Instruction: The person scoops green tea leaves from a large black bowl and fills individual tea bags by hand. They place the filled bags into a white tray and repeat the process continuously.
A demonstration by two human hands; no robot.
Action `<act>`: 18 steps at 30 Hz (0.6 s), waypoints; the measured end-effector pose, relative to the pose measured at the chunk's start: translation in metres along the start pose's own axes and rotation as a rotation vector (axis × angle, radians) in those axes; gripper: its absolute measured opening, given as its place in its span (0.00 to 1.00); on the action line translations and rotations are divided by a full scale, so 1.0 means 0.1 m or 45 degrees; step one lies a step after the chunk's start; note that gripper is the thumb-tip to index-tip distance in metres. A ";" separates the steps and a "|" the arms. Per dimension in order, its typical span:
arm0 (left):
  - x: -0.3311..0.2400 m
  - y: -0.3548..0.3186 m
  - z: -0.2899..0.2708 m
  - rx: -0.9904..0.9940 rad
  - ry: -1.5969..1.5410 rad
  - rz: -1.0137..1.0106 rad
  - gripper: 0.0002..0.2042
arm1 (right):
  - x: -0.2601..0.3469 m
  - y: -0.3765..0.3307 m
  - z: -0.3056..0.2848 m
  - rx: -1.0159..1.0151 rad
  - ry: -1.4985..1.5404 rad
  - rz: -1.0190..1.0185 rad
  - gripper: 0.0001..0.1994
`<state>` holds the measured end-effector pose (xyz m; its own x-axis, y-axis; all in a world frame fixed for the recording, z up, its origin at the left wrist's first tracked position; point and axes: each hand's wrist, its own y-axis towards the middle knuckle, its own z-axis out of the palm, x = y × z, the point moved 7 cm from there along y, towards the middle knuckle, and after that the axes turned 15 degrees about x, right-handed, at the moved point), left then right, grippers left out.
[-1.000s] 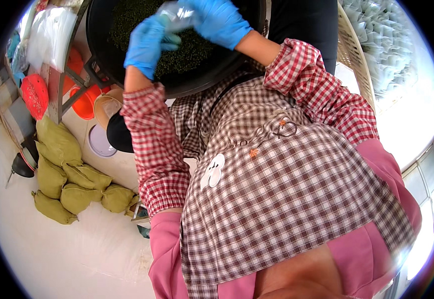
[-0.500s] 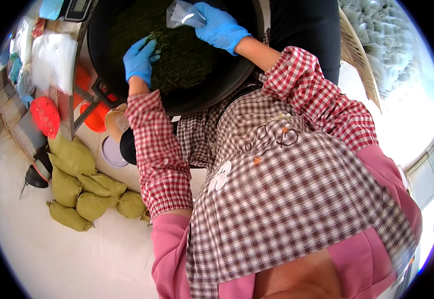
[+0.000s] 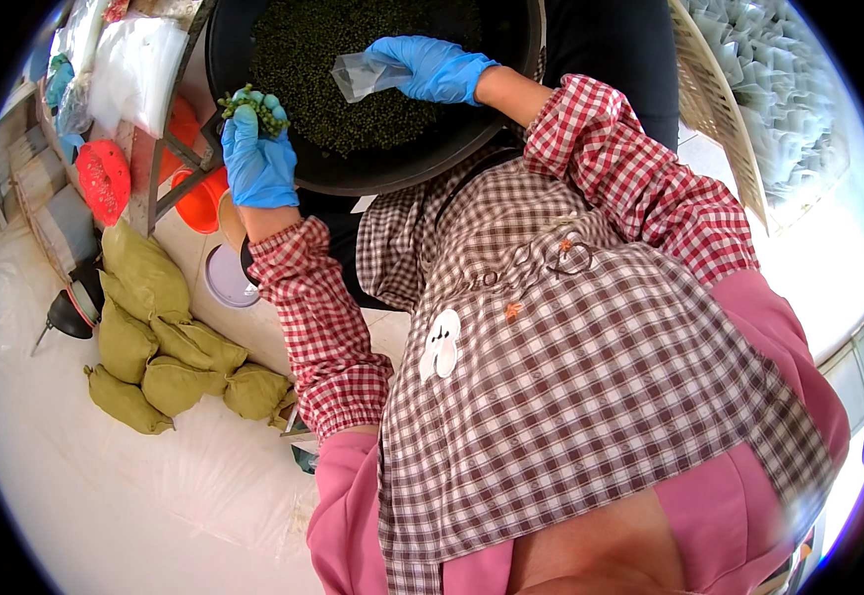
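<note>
My left hand [image 3: 258,159], in a blue glove, is closed around a small heap of green peppercorns [image 3: 253,104], held at the left rim of a large black basin [image 3: 222,59]. More of the small round green grains [image 3: 343,94] lie loose inside the basin. Over the basin, my right hand [image 3: 442,69], also blue-gloved, pinches a small clear plastic bag [image 3: 368,75]. The bag's free end points left, toward my left hand, with a gap between them. Whether anything is inside the bag I cannot tell.
A stack of clear bags [image 3: 144,69] lies on a stand at the left, above an orange-red tub [image 3: 199,203]. Several olive-green sacks [image 3: 144,273] rest on the floor. On the right, a pale woven basket [image 3: 720,109] stands beside many clear, filled-looking packets [image 3: 779,109].
My left hand has risen out of the grains and moved left to the rim, now carrying a handful. The bag has shifted slightly down in view, still in my right hand.
</note>
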<state>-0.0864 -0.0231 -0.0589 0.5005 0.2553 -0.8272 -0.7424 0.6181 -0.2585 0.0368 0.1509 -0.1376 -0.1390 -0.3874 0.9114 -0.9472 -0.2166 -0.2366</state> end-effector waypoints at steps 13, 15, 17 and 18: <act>0.26 -0.30 0.69 -0.015 0.871 0.322 0.17 | 0.34 -0.11 -0.03 -0.139 0.430 -0.313 0.21; 0.19 -0.28 0.75 0.094 1.350 0.172 0.19 | 0.38 -0.11 -0.02 -0.097 0.285 -0.302 0.24; 0.07 -0.28 0.88 0.395 1.692 0.116 0.20 | 0.40 -0.10 -0.02 -0.060 0.167 -0.281 0.25; 0.02 -0.28 0.87 0.507 1.574 0.010 0.20 | 0.41 -0.10 -0.01 -0.047 0.126 -0.270 0.25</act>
<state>-0.0259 0.0249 -0.0093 -0.4017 -0.4593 -0.7923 -0.4540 0.8512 -0.2632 0.0399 0.1382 -0.0975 0.0385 -0.2464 0.9684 -0.9678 -0.2505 -0.0253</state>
